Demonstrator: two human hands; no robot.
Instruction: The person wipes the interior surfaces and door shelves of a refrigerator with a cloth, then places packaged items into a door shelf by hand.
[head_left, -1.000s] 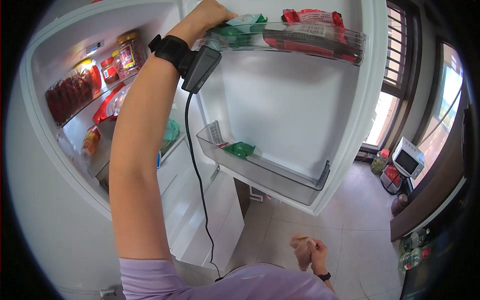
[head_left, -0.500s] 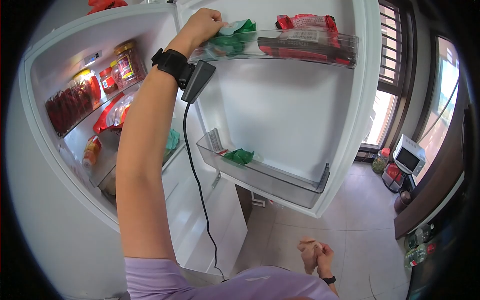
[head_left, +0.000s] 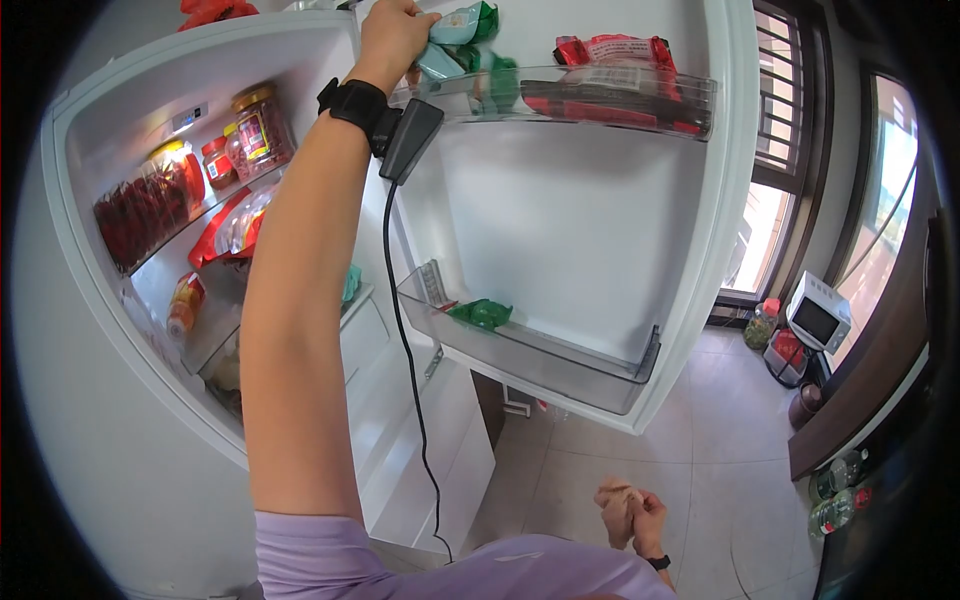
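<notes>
My left hand (head_left: 396, 42) is raised above the left end of the upper door shelf (head_left: 465, 105) of an open fridge. Its fingers are pinched on a crumpled pale-and-green packet (head_left: 464, 24); part of the grip is hidden. Below it, more of the green wrapping (head_left: 498, 84) hangs down into the shelf. At the bottom of the view, over the floor, my right hand (head_left: 648, 516) is closed on a crumpled brownish thing (head_left: 616, 508) whose kind I cannot make out.
Red packets (head_left: 615, 52) occupy the upper shelf's right part. A green bag (head_left: 482, 314) lies in the lower door shelf (head_left: 540, 358). Jars (head_left: 258, 125) and bags fill the fridge on the left. A black cable (head_left: 398, 300) hangs from the left wrist. Bottles (head_left: 838, 510) stand at right.
My left hand has moved up, lifting the pale-and-green packet partly out of the upper door shelf. My right hand stays low with the brownish thing.
</notes>
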